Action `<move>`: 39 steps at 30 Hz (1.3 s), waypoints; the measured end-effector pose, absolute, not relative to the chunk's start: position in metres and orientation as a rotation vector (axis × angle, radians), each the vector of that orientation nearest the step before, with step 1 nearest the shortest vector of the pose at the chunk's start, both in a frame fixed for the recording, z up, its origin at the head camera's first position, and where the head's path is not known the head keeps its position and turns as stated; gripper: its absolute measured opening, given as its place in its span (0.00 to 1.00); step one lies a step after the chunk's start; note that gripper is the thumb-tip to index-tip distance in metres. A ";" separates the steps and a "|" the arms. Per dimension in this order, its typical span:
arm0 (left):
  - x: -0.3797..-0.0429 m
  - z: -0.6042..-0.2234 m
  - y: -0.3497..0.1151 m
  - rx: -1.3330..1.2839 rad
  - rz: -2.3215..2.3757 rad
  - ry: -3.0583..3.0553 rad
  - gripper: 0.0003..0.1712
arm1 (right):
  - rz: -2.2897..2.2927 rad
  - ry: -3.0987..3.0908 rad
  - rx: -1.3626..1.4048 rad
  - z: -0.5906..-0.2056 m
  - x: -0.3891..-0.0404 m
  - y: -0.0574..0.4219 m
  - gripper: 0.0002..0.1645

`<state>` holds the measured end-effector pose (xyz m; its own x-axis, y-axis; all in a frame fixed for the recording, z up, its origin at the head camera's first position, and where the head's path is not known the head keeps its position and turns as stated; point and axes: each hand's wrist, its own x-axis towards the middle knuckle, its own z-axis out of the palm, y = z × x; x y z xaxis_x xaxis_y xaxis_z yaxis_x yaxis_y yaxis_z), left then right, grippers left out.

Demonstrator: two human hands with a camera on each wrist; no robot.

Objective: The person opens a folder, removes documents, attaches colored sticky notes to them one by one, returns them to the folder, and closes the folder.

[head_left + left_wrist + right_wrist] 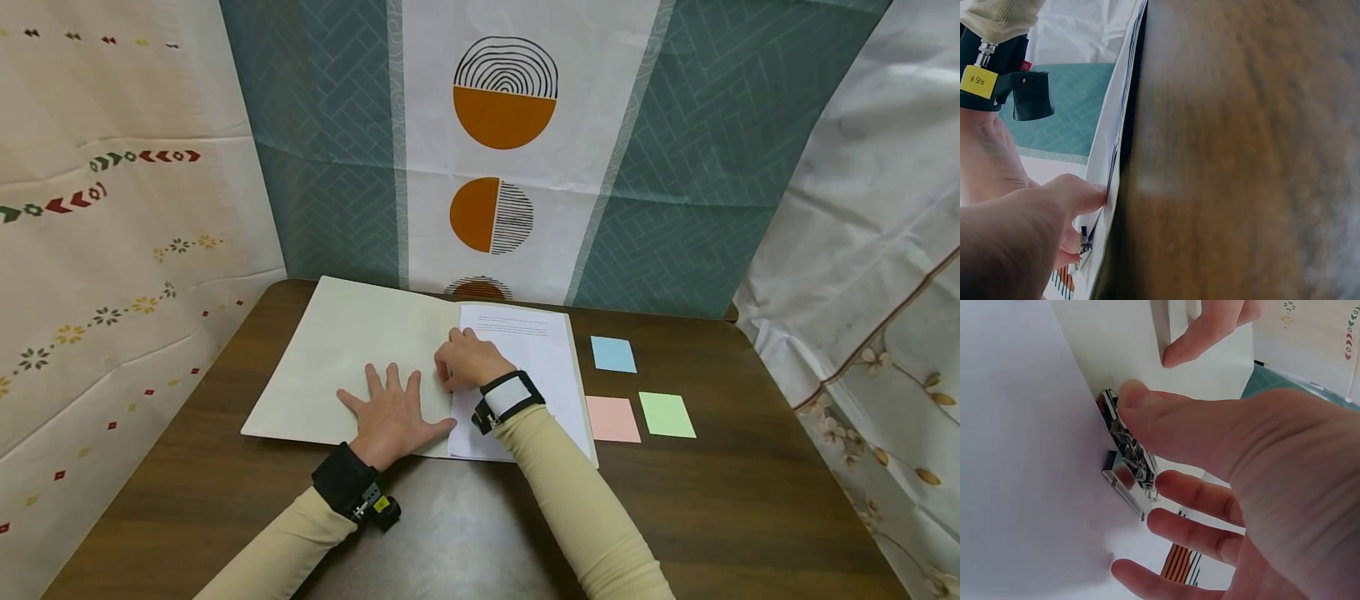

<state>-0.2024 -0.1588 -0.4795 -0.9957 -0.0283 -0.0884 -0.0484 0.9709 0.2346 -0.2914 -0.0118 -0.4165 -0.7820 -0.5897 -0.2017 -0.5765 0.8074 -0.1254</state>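
Note:
An off-white folder [345, 342] lies spread on the table, with a stack of white paper [555, 392] on its right side. Along the inner edge of the paper sits a metal lever clip [1127, 459]. My right hand [471, 362] is at this clip; its thumb [1138, 403] bears on one end while the fingertips meet the other end, pinching it. Fingers spread wide, my left hand [390, 421] rests on the folder's left side near the fold. The left thumb [1082, 195] reaches the lower edge of the paper.
To the right of the folder lie a blue sticky note [613, 354], a pink one [613, 419] and a green one [667, 415]. The brown wooden table [750, 500] has patterned cloths [322, 167] hanging behind it and at both sides.

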 end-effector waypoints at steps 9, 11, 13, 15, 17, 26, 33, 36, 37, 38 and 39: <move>-0.203 -0.479 -0.160 -0.066 0.359 3.035 0.64 | -0.045 2.763 -0.929 -0.447 -0.320 -0.017 0.14; -0.203 -0.479 -0.161 -0.069 0.352 3.037 0.65 | -0.054 2.755 -0.927 -0.453 -0.324 -0.018 0.15; -0.203 -0.479 -0.161 -0.072 0.346 3.036 0.65 | -0.082 2.732 -0.908 -0.451 -0.323 -0.018 0.13; -0.203 -0.478 -0.161 -0.074 0.343 3.033 0.65 | -0.114 2.708 -0.881 -0.445 -0.318 -0.017 0.13; -0.203 -0.477 -0.162 -0.073 0.342 3.031 0.65 | -0.127 2.707 -0.875 -0.448 -0.320 -0.016 0.13; -0.203 -0.477 -0.161 -0.084 0.348 3.019 0.65 | -0.145 2.658 -0.883 -0.426 -0.304 -0.015 0.13; -0.203 -0.480 -0.158 -0.084 0.357 2.989 0.66 | -0.109 2.637 -0.913 -0.424 -0.299 -0.010 0.10; -0.204 -0.481 -0.158 -0.081 0.347 2.987 0.67 | -0.102 2.626 -0.925 -0.423 -0.300 -0.010 0.09; -0.204 -0.481 -0.158 -0.082 0.345 2.987 0.67 | -0.099 2.625 -0.928 -0.423 -0.300 -0.010 0.09; -0.204 -0.481 -0.158 -0.083 0.346 2.985 0.67 | -0.099 2.623 -0.931 -0.423 -0.300 -0.010 0.09; -0.204 -0.481 -0.158 -0.084 0.347 2.986 0.67 | -0.098 2.619 -0.936 -0.422 -0.300 -0.010 0.09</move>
<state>-0.2041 -0.1584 -0.4811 -0.9894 -0.0400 -0.1393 -0.0709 0.9719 0.2245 -0.3002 -0.0102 -0.4222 -0.7176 -0.6250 -0.3071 -0.6004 0.7787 -0.1819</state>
